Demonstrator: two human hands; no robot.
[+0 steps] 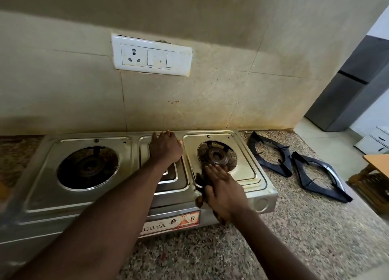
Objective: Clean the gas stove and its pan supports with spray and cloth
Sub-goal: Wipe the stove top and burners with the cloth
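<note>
2 hands are laid on the gas stove [35, 191] - a steel unit with 2 burners, set on a speckled granite counter [284, 237] against a tiled wall [231, 94]. The stove's long axis runs left to right along the wall, and its front face, marked with a "SURYA" label [168, 224], is turned toward the camera.

The left hand [166, 147] is laid flat on the middle panel between the left burner [87, 168] and the right burner [216, 156]. Its fingers are stretched to the stove's rear edge and nothing is held in it. The right hand [223, 191] is pressed down on a dark cloth [201, 181], with its fingers straightened toward the right burner. The cloth is spread on the right panel, just in front and to the left of that burner, and is seen beside the thumb and under the wrist. The hands are kept apart.

Both burners are left bare: the 2 black pan supports are laid on the counter to the right of the stove - the nearer pan support [271, 153] just beside it, the farther pan support [322, 176] beyond. Whether their near corners touch cannot be told.

A white switch plate [151, 54] is fixed to the wall above the stove. A grey refrigerator [353, 86] and a wooden table [376, 162] are seen at the right.
</note>
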